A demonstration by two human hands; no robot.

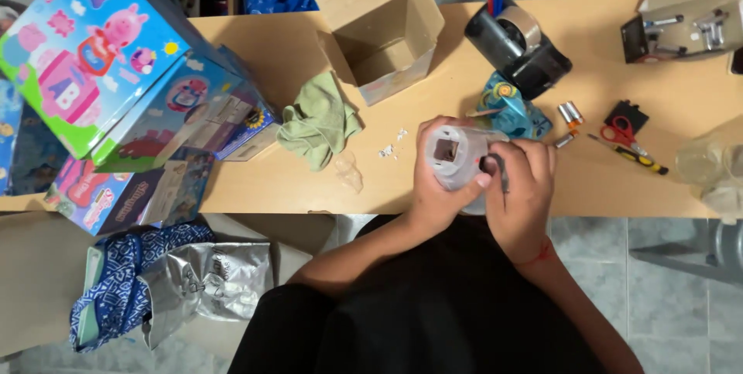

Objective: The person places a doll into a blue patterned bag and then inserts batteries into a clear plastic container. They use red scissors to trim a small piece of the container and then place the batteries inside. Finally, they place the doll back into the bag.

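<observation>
Holding a pale plastic toy (457,153) at the table's near edge, right between both hands and touching each. Left hand (435,180) wrapping around the toy from its left side, fingers curled behind, thumb pressing across the lower front. Right hand (522,188) closing on a thin dark tool (501,173), probably a small screwdriver, pinching it against the toy's right flank. Tool's long axis running roughly toward and away from the body, tip end meeting the toy just right of the square opening facing up at the camera. Toy lying nearer the left hand, cradled in it; right hand coming in from the side rather than from above.

Sitting beyond the right hand: three small batteries (570,114), then red scissors (619,130) and a yellow-handled tool (638,159) farther right. Lying past the left hand: a green cloth (319,120) and an open box (383,29). Stacking well off to the left: colourful toy boxes (116,80). Standing beyond both hands: a black tape dispenser (517,45).
</observation>
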